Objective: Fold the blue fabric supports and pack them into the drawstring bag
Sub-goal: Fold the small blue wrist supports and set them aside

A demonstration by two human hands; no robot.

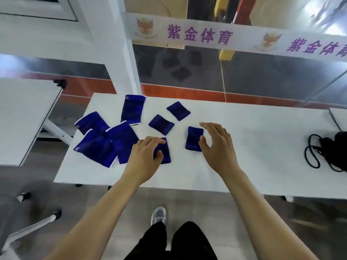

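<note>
A: Hand status?
B: I see the left hand (148,152) gripping a small folded support (165,153); the right hand (217,145) spread, fingers apart, touching another support (194,137).
A: Bag?
B: The drawstring bag (340,139) lies at the table's (253,147) right edge.

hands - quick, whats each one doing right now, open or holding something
Left hand: fingers curled down on a small blue support; whether it is gripped cannot be told.
Right hand: open, fingers spread, thumb beside another small blue support, holding nothing.
</note>
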